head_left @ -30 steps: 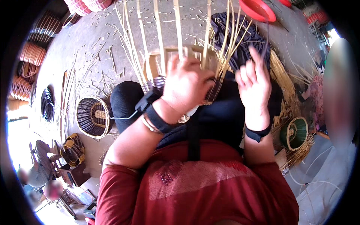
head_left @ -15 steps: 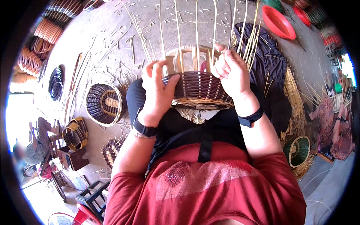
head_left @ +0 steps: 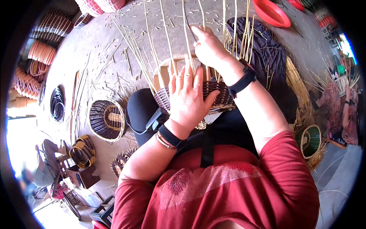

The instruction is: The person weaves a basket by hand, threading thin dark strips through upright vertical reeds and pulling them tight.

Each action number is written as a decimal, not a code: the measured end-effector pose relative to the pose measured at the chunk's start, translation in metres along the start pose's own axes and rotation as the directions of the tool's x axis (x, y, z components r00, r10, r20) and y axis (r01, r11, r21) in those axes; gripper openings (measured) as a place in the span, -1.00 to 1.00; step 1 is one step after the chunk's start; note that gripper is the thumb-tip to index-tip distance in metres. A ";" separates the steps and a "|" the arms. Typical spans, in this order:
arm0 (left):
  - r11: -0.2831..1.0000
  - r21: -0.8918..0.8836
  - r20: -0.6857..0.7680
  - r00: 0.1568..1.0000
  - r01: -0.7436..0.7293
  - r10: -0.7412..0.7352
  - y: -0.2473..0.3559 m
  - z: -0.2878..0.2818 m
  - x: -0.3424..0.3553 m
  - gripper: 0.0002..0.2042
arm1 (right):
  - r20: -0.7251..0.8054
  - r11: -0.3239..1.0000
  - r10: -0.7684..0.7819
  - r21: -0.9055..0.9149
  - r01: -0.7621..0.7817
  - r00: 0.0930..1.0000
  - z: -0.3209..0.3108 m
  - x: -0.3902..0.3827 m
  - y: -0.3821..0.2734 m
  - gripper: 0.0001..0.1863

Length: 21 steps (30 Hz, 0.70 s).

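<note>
On my lap sits a partly woven basket, with a dark brown band, a pale wooden piece behind it and long pale upright stakes rising out of it. My left hand lies palm down across the front of the weave, fingers stretched out and apart. My right hand is raised above the back of the basket among the middle stakes, fingers curled round a thin dark strip with the index finger pointing forward. Part of the weave is hidden under my left hand.
Finished baskets and stacks stand at left, beside coiled strips. A red basin, dark cloth, straw bundle and green basket are at right. Other people sit at both sides.
My right hand has moved forward and left, from the right-side stakes to the middle ones. My left hand has gone from curled at the basket's left to flat across its front.
</note>
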<state>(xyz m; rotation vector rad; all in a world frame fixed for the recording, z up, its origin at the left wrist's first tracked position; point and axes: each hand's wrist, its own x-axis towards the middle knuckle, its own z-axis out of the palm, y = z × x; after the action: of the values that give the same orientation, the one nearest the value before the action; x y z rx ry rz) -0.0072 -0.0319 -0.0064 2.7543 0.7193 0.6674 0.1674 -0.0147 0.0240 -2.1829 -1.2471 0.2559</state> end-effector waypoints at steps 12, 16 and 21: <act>0.999 0.021 -0.086 0.995 -0.049 0.050 -0.007 0.004 -0.006 -0.36 | 0.066 0.376 0.076 0.922 -0.090 0.995 -0.038 -0.095 0.047 -0.45; 0.998 0.061 -0.053 0.998 -0.034 0.037 -0.003 0.006 -0.001 -0.36 | 0.221 0.761 0.212 0.573 -0.303 0.952 -0.038 -0.018 0.013 -0.34; 0.998 0.065 -0.025 1.000 0.011 -0.009 -0.005 0.006 -0.002 -0.37 | 0.538 0.516 -0.053 0.736 -0.438 0.841 -0.039 0.014 0.040 -0.37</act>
<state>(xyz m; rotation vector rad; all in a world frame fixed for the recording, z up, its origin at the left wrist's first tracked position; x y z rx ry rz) -0.0083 -0.0297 -0.0137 2.8036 0.7728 0.6885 0.2208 -0.0336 0.0337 -1.3705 -0.7873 1.3262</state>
